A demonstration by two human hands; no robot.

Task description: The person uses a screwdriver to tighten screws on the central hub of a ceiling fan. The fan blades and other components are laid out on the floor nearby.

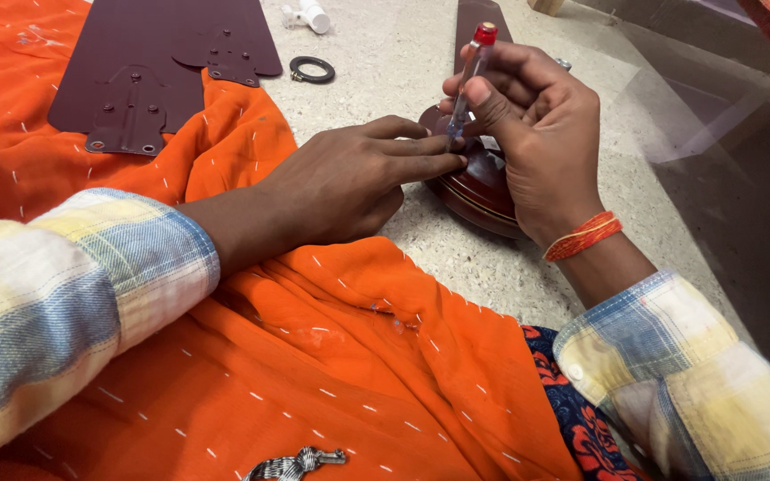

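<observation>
My right hand grips a small screwdriver with a clear handle and a red cap, held upright with its tip down on a dark maroon round fan housing lying on the speckled floor. My left hand lies flat beside it, its fingertips touching the housing next to the screwdriver's tip. The housing is partly hidden under both hands. An orange thread band circles my right wrist.
Two maroon fan blades with metal brackets lie on orange cloth at the upper left. A black rubber ring and a small white plastic part sit on the floor beyond. A clear plastic sheet lies to the right.
</observation>
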